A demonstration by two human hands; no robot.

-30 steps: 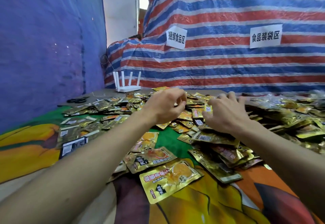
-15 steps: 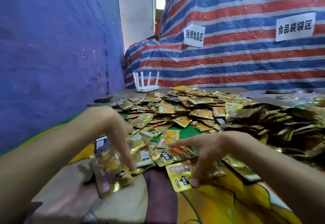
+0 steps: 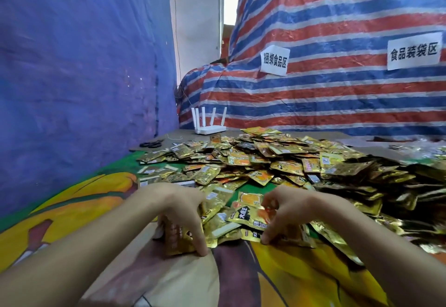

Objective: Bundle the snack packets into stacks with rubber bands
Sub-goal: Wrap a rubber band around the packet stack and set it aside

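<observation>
A big heap of gold and orange snack packets (image 3: 277,162) covers the middle and right of the table. My left hand (image 3: 178,212) grips a small upright stack of packets (image 3: 179,239) at the heap's near left edge, standing it on the cloth. My right hand (image 3: 287,210) sits on the heap's near edge, its fingers curled around a loose gold packet with a black label (image 3: 246,217), thumb tip on the table. No rubber band shows in either hand.
A colourful printed cloth (image 3: 289,277) covers the near table. A white router (image 3: 209,128) and black scissors (image 3: 150,143) lie at the far left. Blue tarp forms the left wall, and a striped tarp with two paper signs stands behind.
Both hands have come back from the far middle of the heap to its near edge. The left hand stood its packets upright. The right hand closed on a packet.
</observation>
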